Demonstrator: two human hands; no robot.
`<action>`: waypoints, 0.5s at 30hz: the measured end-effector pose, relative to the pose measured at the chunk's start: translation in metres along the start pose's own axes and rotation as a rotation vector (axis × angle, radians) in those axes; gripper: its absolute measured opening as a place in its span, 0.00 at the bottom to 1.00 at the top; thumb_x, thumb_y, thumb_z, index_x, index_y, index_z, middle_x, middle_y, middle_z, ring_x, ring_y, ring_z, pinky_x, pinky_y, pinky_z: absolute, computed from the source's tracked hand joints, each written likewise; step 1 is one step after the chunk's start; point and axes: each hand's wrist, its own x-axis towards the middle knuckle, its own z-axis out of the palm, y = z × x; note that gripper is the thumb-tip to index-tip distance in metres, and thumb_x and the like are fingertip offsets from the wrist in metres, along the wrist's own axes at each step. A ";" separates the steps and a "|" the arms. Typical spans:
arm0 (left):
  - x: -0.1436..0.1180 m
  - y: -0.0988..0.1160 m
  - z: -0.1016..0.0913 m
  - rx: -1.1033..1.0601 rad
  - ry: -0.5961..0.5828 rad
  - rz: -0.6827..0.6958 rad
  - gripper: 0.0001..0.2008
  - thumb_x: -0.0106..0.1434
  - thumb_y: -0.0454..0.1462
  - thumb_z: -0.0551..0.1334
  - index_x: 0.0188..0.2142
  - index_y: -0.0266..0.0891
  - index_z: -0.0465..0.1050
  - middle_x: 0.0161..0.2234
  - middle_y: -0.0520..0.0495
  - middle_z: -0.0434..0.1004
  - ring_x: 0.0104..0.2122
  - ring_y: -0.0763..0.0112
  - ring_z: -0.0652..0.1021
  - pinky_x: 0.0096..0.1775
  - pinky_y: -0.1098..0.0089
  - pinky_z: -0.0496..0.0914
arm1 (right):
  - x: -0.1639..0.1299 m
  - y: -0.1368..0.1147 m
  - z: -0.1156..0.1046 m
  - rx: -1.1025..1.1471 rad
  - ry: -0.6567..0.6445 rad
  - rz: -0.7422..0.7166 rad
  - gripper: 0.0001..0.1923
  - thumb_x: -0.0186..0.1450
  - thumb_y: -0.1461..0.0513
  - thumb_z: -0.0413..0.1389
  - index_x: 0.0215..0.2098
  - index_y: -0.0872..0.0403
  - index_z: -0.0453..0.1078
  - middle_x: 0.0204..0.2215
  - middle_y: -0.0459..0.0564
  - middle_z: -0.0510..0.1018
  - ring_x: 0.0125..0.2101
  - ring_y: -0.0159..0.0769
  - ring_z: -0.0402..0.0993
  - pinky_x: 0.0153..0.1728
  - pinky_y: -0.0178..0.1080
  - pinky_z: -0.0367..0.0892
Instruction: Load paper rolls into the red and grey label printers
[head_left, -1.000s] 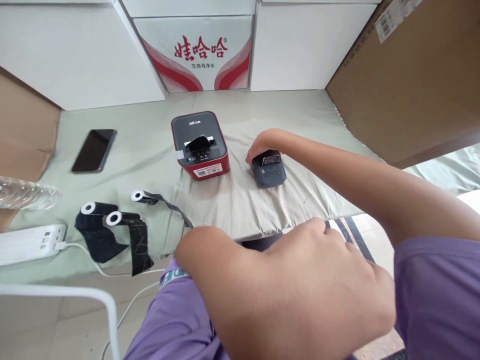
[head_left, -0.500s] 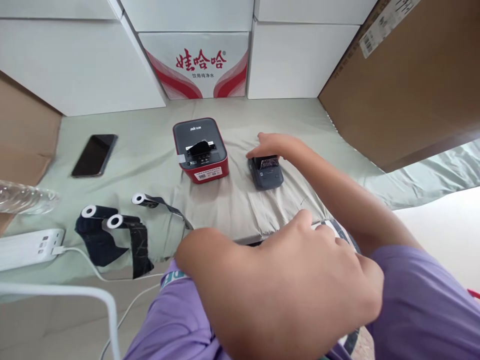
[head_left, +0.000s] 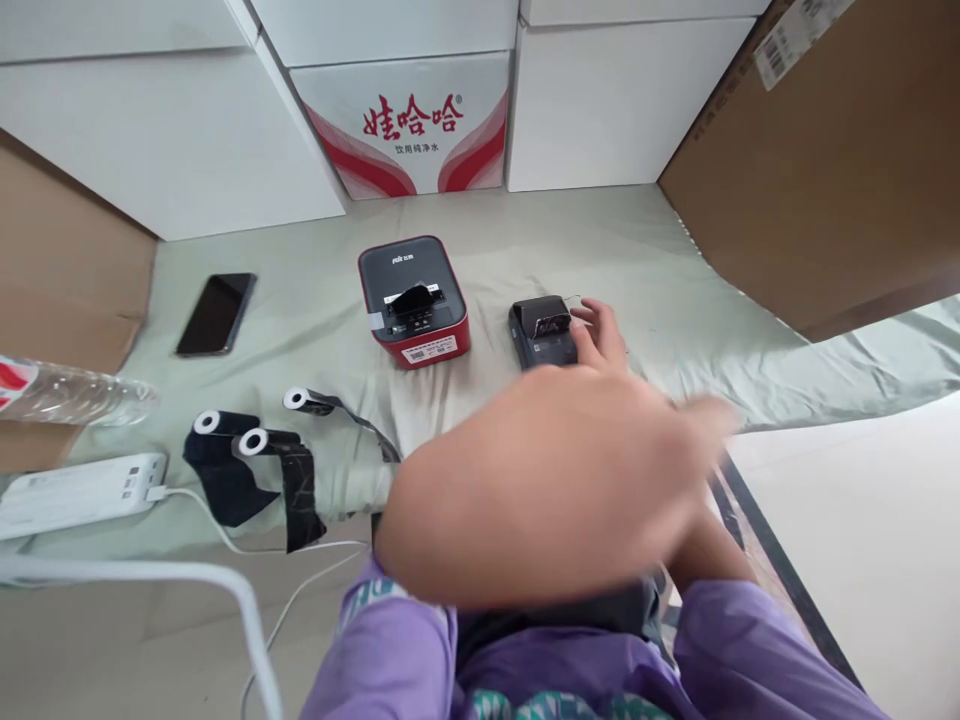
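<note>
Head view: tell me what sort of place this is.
Probably a storeroom or packing corner: stacked white cartons and cardboard wall in a cloth-covered table with two label printers and a power strip.

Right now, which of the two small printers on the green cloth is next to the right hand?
The small dark grey printer, right of the bigger red-sided printer; the right hand lies at its right edge.
</note>
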 end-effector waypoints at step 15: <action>0.046 -0.162 0.105 0.418 0.286 -0.479 0.34 0.70 0.29 0.55 0.73 0.49 0.65 0.50 0.39 0.78 0.55 0.51 0.78 0.51 0.58 0.76 | -0.030 0.011 0.025 -0.152 -0.079 -0.101 0.72 0.56 0.43 0.72 0.81 0.50 0.31 0.75 0.68 0.60 0.71 0.66 0.63 0.68 0.66 0.64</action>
